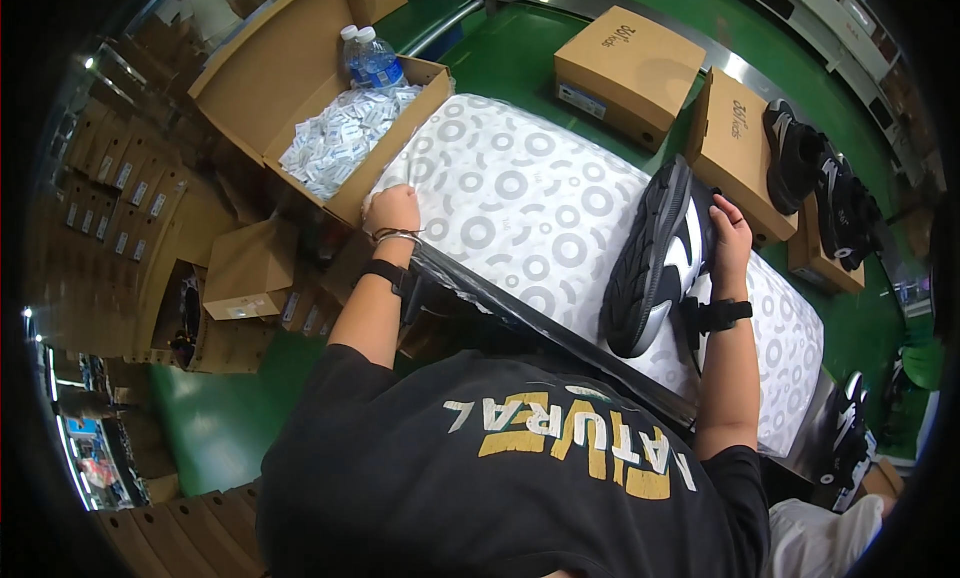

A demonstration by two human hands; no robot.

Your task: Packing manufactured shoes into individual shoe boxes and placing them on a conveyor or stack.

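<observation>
A stack of white wrapping paper (500,178) with grey rings and arcs lies across the bench in front of me. My left hand (392,213) is a fist at its left edge, closed on the paper, which creases beside the knuckles. On the right part of the stack, a black-and-white sneaker (650,263) is tipped on its side, its dark sole turned left. My right hand (730,240) grips it from the right, fingers bent over its upper. Part of the upper is hidden behind the hand and wrist.
An open cardboard box (400,138) at the far left holds many small white sachets (335,143) and plastic water bottles (380,63). Closed shoe boxes (630,73) stand beyond the paper. More black sneakers (790,158) rest at the right. Stacked cartons (115,183) fill the left side.
</observation>
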